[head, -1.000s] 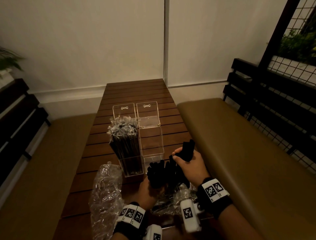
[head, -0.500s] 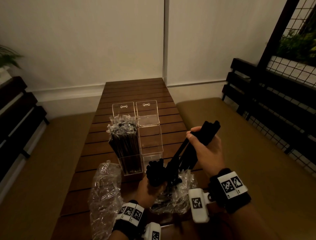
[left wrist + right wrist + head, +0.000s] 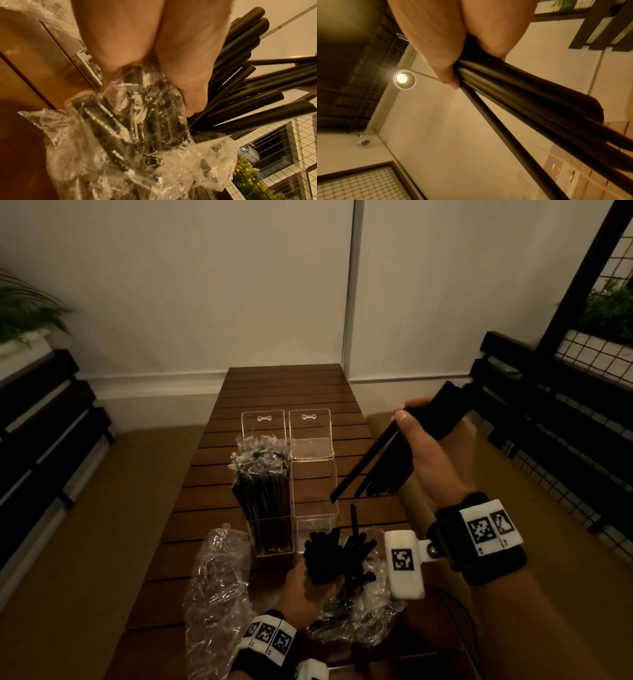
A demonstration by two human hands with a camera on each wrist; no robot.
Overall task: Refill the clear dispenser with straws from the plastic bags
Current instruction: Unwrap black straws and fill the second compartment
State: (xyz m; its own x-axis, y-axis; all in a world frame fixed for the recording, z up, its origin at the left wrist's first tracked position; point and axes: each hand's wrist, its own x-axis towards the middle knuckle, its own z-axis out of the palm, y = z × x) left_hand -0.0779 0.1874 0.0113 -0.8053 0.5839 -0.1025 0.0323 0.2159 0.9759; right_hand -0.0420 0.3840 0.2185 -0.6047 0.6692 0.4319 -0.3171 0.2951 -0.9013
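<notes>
Nearest on the table [image 3: 191, 508], the left hand [image 3: 301, 587] has its fingers curled round the plastic bag [image 3: 356, 618] and the black straws in the bag [image 3: 323, 556], whose free ends fan upward out of the crinkled film; the left wrist view shows the thumb pressed into the film with the straws splaying past it. Just left of that lies a second bag [image 3: 215, 594], crumpled, its contents hard to make out. Higher and to the right, the right hand [image 3: 431, 446] is closed round a handful of straws [image 3: 376, 460] near their upper ends, the lower ends hanging free toward the table and one straw splayed from the rest. Beyond the hands stands the clear dispenser [image 3: 313, 491], its right compartment seemingly bare and its lid [image 3: 310, 433] tipped back, beside a left compartment [image 3: 263, 494] packed with wrapped straws. The straws look light, smooth and stiff yet crushable, so a loose bundle may slip or fan; gripping round the middle, firmly but not hard, should keep them together.
</notes>
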